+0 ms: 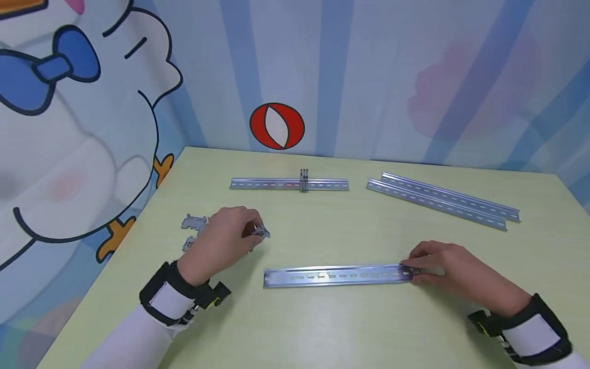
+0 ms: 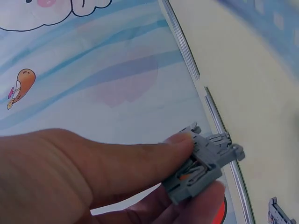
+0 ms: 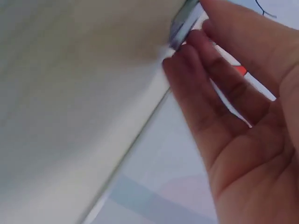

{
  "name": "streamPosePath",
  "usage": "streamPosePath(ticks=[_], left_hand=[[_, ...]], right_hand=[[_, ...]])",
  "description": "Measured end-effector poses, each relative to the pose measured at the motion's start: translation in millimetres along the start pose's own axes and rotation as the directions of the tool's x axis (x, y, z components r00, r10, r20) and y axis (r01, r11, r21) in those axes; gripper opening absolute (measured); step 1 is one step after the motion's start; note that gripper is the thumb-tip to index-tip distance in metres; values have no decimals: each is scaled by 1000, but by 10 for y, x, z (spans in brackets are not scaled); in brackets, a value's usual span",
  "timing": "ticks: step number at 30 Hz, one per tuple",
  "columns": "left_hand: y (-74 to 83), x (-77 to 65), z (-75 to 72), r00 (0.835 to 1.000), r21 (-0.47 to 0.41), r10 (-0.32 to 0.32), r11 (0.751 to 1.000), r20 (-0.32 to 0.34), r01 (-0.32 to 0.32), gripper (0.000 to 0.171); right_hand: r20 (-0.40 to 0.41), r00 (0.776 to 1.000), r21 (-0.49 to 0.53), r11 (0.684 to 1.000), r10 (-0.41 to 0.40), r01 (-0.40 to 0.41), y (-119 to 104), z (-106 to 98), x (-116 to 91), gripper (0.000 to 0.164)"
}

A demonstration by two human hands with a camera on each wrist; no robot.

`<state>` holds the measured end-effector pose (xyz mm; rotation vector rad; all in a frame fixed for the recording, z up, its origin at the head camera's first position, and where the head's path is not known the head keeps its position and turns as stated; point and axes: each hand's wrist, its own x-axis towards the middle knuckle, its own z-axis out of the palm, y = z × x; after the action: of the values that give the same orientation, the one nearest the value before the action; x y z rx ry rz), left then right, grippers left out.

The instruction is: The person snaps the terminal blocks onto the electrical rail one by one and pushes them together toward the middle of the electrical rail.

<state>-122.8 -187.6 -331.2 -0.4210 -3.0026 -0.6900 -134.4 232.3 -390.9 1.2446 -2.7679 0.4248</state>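
My left hand (image 1: pixel 223 238) pinches a small grey plastic DIN-rail terminal block (image 2: pixel 198 165) between thumb and fingers, held up over the table; a bit of orange shows inside it in the left wrist view. In front of me a slotted metal DIN rail (image 1: pixel 332 277) lies crosswise on the table. At the rail's right end, my right hand (image 1: pixel 449 266) grips it with thumb and fingertips. The right wrist view shows only a short end of that rail (image 3: pixel 184 28) at the fingertips. More grey blocks (image 1: pixel 193 222) lie just left of my left hand, partly hidden by it.
Farther back on the table (image 1: pixel 313 225), another slotted rail (image 1: pixel 267 183) carries several narrow blocks (image 1: pixel 304 180) near its middle. Two more rails (image 1: pixel 442 205) lie side by side at the back right, slanted. A cartoon-printed wall (image 1: pixel 369 77) stands behind and at the left.
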Motion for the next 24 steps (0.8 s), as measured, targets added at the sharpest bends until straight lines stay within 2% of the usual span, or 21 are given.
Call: streamPosePath(ticks=[2,5,7,12,15,17,19,21,24], left_hand=[[26,-1,14,1000,-2,5,1000,1,-5,16],[51,-10,47,1000,1,14,1000,2,-14,16],[63,-25,79,1000,2,11,1000,2,-11,16],[83,-100,182,1000,-16,5,1000,26,-5,16],[76,-125,257,999,-48,16,999,47,-14,15],[65,-126,305,998,-70,18,997,54,-14,14],[44,-119,341,998,-97,17,995,61,-11,17],[17,-107,368,997,-127,3,992,73,7,22],[-23,-78,401,994,-171,-28,984,107,46,24]], right_hand=[[-13,1000,-90,996,-3,2,-67,16,-27,34],[-28,1000,-227,974,3,-9,-219,71,-96,32],[-22,999,-272,962,24,-29,-333,122,-153,33],[45,989,-220,967,141,-128,-558,229,-268,64],[121,969,-149,969,215,-196,-640,239,-292,77],[193,947,-111,964,259,-241,-678,229,-286,81],[219,936,-96,961,274,-259,-702,216,-276,85],[219,938,-101,963,268,-251,-715,207,-257,88],[180,953,-137,965,246,-223,-726,203,-241,86]])
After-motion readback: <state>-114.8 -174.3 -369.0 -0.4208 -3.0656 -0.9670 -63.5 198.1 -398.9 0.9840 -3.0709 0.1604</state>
